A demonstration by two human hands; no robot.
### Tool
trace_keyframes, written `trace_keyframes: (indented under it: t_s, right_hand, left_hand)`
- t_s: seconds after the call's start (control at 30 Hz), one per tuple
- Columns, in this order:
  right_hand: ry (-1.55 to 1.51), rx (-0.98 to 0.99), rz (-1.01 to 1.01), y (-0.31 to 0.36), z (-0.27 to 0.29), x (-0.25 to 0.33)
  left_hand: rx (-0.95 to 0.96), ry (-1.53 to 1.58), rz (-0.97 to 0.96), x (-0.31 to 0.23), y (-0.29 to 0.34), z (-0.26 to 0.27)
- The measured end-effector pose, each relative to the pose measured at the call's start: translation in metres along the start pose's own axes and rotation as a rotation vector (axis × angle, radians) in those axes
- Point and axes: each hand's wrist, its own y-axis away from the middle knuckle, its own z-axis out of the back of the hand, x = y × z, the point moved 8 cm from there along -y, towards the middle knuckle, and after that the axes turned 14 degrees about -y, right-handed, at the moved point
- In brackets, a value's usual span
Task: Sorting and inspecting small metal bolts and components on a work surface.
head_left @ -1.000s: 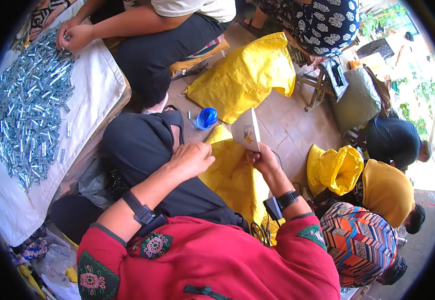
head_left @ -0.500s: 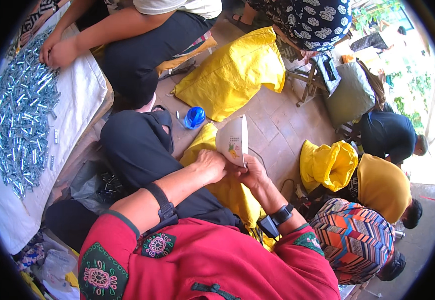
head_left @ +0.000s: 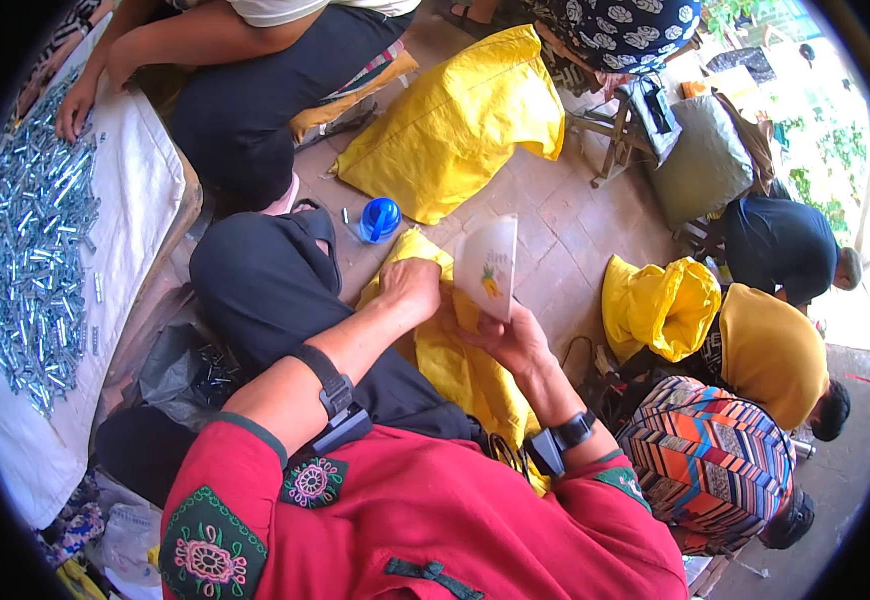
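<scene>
We saw the right hand [head_left: 515, 340] pinching a thin, translucent fan [head_left: 488, 265]; the left hand [head_left: 410, 288] gripped crinkled yellow sacking [head_left: 455, 365].

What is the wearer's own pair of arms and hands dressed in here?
Both hands are bare: left hand, right hand. Red short sleeves with dark green cuffs carry pink floral embroidery. Each forearm wears a black strap with a small black device: left strap, right strap.

Yellow sacks [head_left: 455, 125] — blue cap [head_left: 380, 218] — red embroidered sleeves [head_left: 255, 500], striped multicolour bag [head_left: 705, 460].
</scene>
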Motion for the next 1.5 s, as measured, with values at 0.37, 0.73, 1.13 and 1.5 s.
trace_keyframes:
  t_s: [0.37,0.73,1.13,1.5]
  right_hand:
    - [0.436,-0.209,0.438,0.089,0.101,-0.027]
    - [0.377,0.008,0.672,0.013,0.066,0.018]
    - [-0.021,0.187,0.421,-0.014,-0.061,0.01]
    - [0.439,0.251,0.642,0.039,-0.067,0.026]
  left_hand:
    - [-0.088,0.055,0.085,0.016,0.008,0.005]
    - [-0.095,0.069,0.047,0.015,0.005,-0.001]
    - [-0.048,0.201,-0.001,0.01,0.018,0.018]
    - [0.13,0.168,-0.16,-0.022,0.022,0.004]
